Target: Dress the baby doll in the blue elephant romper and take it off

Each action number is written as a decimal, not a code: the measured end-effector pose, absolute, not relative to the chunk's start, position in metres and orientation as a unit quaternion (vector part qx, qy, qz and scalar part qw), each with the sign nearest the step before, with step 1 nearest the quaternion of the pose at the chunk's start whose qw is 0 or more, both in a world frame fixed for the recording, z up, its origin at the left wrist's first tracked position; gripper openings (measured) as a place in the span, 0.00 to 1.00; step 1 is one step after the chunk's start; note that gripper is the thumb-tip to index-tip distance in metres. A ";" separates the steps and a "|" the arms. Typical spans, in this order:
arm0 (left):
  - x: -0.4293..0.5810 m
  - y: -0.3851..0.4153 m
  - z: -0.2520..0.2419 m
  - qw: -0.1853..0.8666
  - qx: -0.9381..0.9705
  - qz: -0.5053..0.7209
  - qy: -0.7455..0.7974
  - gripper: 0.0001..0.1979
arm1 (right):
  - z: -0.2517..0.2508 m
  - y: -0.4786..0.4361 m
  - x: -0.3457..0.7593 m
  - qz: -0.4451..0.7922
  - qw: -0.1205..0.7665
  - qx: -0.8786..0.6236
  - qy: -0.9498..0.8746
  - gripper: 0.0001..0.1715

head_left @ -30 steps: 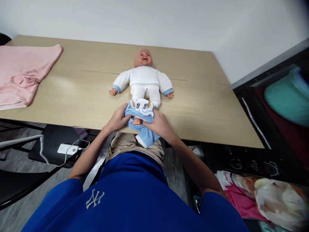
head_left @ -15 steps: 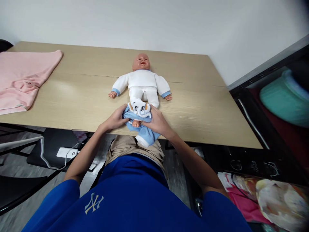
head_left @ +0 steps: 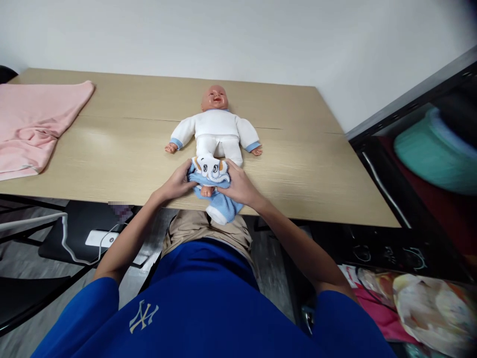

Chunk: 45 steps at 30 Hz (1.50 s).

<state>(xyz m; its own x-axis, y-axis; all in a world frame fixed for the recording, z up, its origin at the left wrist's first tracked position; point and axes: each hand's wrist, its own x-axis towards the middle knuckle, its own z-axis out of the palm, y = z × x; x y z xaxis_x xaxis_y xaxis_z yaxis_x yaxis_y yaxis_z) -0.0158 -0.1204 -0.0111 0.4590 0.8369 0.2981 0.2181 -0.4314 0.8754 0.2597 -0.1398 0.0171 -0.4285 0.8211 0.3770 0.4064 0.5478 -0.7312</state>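
Note:
A baby doll (head_left: 216, 122) in a white top with blue cuffs lies on its back, feet toward me. Bunched around one lower leg is a pair of light blue baby pants (head_left: 223, 205) with a white animal face on it. The doll's bare foot (head_left: 207, 191) pokes out of the opening. My left hand (head_left: 177, 183) grips the cloth from the left side. From the right, my right hand (head_left: 240, 186) holds it with the thumb near the foot. One white-ended leg of the pants hangs at the table's front edge. The doll's other foot is hidden.
Pink cloth (head_left: 40, 127) lies at the left of the wooden table (head_left: 316, 164). A black chair (head_left: 70, 233) with a white power bank (head_left: 100, 238) and cable stands at lower left. To the right, a shelf holds a teal basin (head_left: 436, 151); plastic bags (head_left: 432, 308) lie below.
The view has shifted slightly. Both hands keep their hold on the blue pants around the doll's leg, with little visible movement of the cloth.

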 end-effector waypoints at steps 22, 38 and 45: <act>-0.030 -0.071 0.024 0.506 0.705 0.345 0.358 0.29 | 0.037 -0.081 0.309 0.504 0.302 -0.347 -0.731 0.37; 0.037 -0.043 0.107 0.315 0.900 0.131 0.270 0.25 | 0.028 -0.090 0.316 0.607 0.392 -0.315 -0.615 0.34; 0.058 -0.013 0.099 0.525 0.831 0.073 0.168 0.18 | 0.047 -0.103 0.337 0.636 0.295 -0.359 -0.616 0.32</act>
<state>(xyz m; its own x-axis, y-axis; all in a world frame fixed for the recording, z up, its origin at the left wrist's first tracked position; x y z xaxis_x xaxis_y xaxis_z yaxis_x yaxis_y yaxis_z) 0.0577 -0.0127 0.0994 0.9326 0.3568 -0.0552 0.2033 -0.3925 0.8970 0.3373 -0.1027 0.0472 -0.5681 0.8176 -0.0944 0.0672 -0.0682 -0.9954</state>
